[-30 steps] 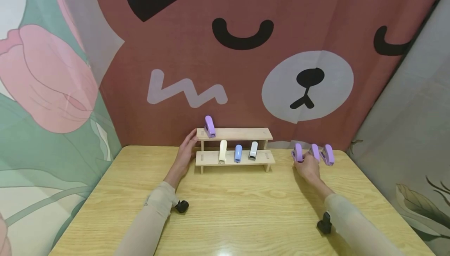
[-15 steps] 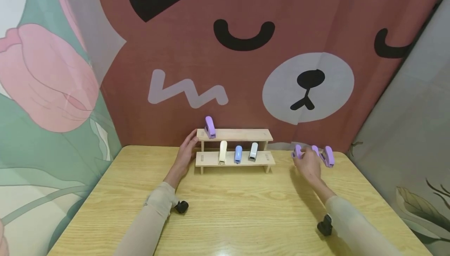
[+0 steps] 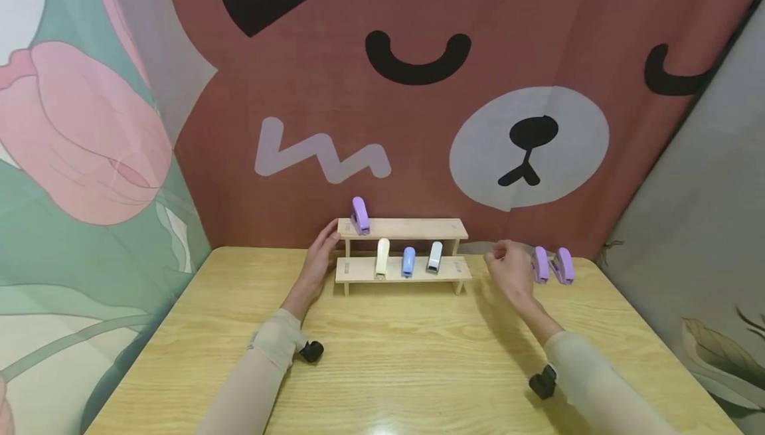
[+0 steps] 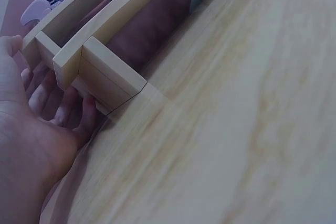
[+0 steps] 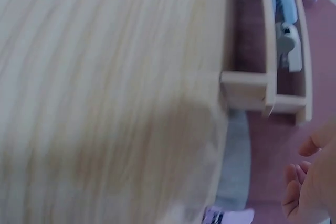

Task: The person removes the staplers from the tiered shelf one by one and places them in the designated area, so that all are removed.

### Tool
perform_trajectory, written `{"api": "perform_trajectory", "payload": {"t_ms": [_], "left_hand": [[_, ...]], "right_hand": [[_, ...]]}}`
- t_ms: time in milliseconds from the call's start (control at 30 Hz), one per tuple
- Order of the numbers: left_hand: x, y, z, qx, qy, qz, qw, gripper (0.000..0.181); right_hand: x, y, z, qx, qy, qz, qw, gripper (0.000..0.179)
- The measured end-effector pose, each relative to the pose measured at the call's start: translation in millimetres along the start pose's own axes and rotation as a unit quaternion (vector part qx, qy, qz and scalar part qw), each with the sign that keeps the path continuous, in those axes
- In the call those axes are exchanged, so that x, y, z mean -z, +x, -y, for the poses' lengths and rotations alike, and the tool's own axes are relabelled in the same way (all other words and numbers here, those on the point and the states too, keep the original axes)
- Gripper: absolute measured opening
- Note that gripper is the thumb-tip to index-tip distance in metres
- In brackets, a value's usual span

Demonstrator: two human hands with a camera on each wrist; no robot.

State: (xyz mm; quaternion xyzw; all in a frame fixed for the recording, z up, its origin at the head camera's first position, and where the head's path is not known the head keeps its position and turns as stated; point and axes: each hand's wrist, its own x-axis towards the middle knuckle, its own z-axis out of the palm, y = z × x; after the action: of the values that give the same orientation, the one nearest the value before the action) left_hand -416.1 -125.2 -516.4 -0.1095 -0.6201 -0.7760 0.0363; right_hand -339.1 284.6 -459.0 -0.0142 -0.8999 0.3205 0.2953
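Note:
A two-tier wooden stand [image 3: 403, 228] is steadied at its left end by my left hand [image 3: 315, 263]. The left wrist view shows bent fingers [image 4: 63, 106] around that end, with the thumb by the upper tier. A purple stapler [image 3: 360, 216] stands on the upper tier. Cream [image 3: 382, 259], blue [image 3: 408, 262] and white [image 3: 434, 258] staplers sit in a row below. My right hand [image 3: 511, 269] is between the stand and two purple staplers [image 3: 552, 266], hiding what lies behind it. In the right wrist view its loosely curled fingers [image 5: 294, 184] show nothing between them.
The wooden table [image 3: 382, 348] stretches in front of the stand. Behind its back edge hangs a brown curtain [image 3: 418, 143] with a bear print, and a grey curtain [image 3: 705, 202] hangs at the right. A purple stapler [image 5: 228, 216] shows low in the right wrist view.
My right hand has moved left from the purple staplers toward the stand. The leftmost of those three is no longer visible in the head view. My left hand stays at the stand.

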Motion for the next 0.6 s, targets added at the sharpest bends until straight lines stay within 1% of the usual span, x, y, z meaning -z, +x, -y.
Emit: {"api": "perform_trajectory", "payload": {"t_ms": [167,300,500,600], "left_hand": [[-0.7,0.0,0.6,0.004,-0.003,-0.001,1.0000,0.056],[-1.0,-0.2,3.2,0.008,0.000,-0.004,1.0000,0.054],[-1.4,0.0,3.5,0.002,-0.001,-0.002,1.0000,0.053],[0.0,0.5,2.0,0.000,0.000,0.002,1.0000,0.053]], "right_hand": [[-5.7,-1.4,21.3,-0.016,0.018,0.004,0.9997,0.024],[-14.5,-4.9,35.0,-0.028,0.052,0.004,0.9983,0.023],[-26.4,-7.1,55.7,-0.024,0.088,-0.006,0.9959,0.019],[-31.6,-6.8,68.0,-0.023,0.102,-0.004,0.9945,0.016]]}}
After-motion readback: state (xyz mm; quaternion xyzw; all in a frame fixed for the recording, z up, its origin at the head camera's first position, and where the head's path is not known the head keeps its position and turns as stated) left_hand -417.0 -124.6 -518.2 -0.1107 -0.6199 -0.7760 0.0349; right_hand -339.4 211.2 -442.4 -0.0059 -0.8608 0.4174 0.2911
